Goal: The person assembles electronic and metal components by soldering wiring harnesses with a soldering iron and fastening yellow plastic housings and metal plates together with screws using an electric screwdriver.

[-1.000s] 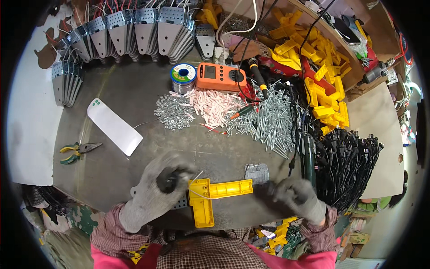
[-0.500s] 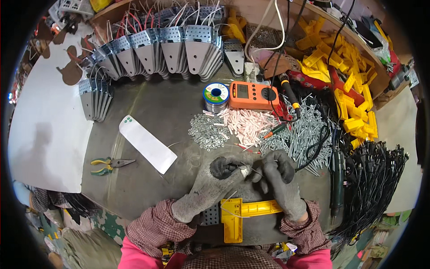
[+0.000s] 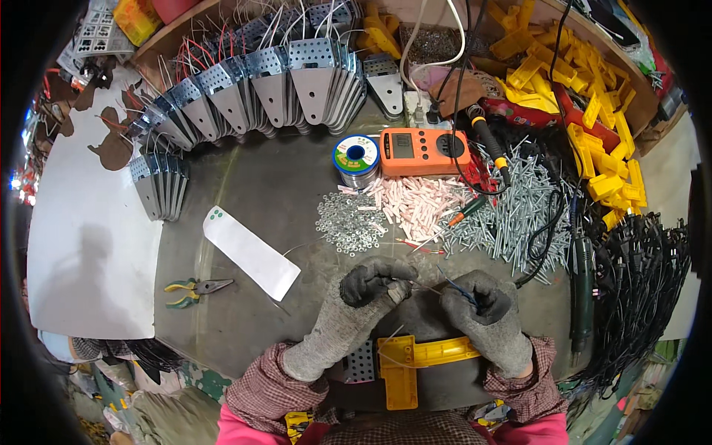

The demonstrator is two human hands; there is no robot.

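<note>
Gloved hands working thin wires above a yellow jig at the near edge of the bench

The left hand and right hand, both in grey gloves, sit close together but not touching; each is pinched shut on thin wires that run between them, just above the yellow jig at the near centre. A perforated metal plate lies touching the jig's left side. Beyond the hands lie a heap of washers, pale sleeves and screws. Further off stand a solder reel and an orange meter. Pliers and a white strip lie to the left, well apart from the hands
</note>
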